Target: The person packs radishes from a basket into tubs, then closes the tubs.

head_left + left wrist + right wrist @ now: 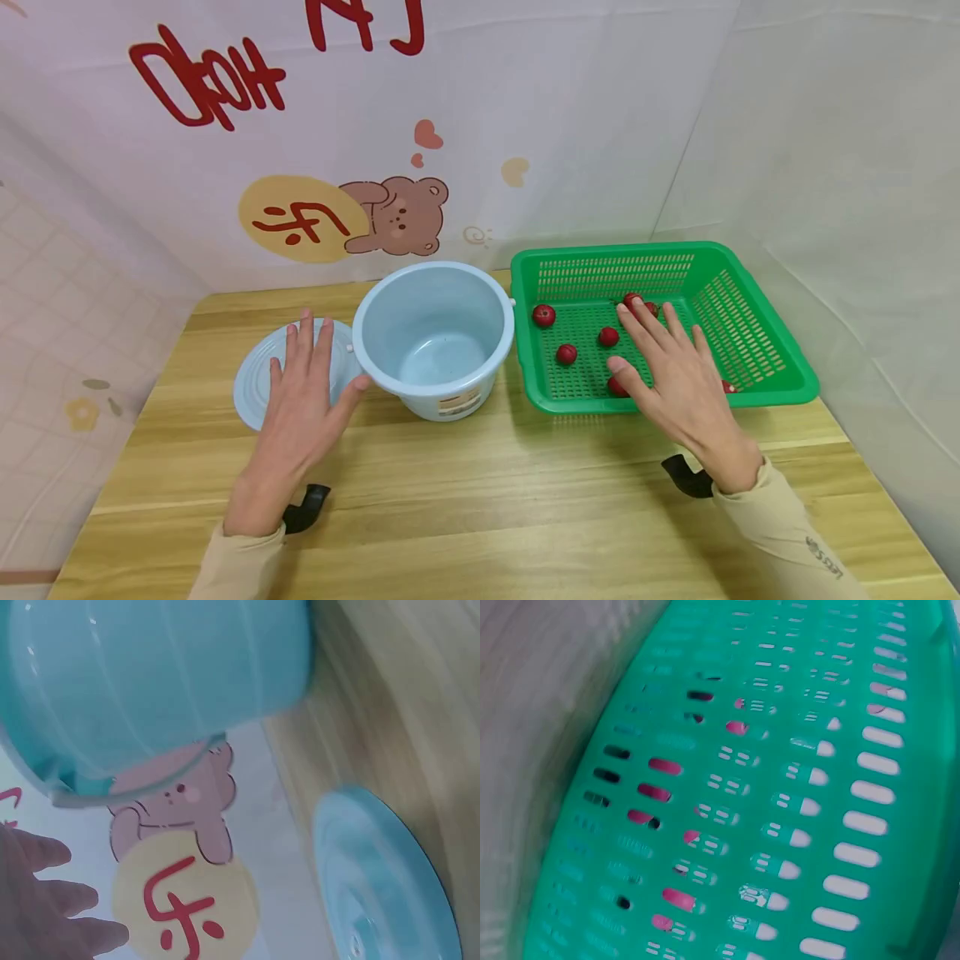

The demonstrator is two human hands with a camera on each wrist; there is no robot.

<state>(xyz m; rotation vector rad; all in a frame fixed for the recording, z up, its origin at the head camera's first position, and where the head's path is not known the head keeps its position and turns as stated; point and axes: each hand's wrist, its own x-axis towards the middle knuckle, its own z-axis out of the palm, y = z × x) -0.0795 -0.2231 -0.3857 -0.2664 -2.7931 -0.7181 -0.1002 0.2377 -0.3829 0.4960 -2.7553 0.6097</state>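
Observation:
My left hand [300, 408] hovers, fingers spread, above a light blue lid [253, 379] on the table. Right of that hand stands a light blue bucket [435, 325], with nothing visible inside it. In the left wrist view the bucket [165, 667] and the ribbed lid [375, 877] appear beside my fingertips [101, 936]. My right hand [678, 383] is held with spread fingers over the front of a green basket [532, 367]. Several small red fruits [566, 354] lie in it, some partly hidden by the hand. The right wrist view shows the basket's slotted wall [780, 780] with red behind the slots.
Everything stands on a wooden table [480, 500]. A white wall covering [585, 125] with a printed bear [408, 218] rises behind it. Another pale sheet [847, 167] hangs along the right side. Black wrist mounts [306, 508] sit at both wrists.

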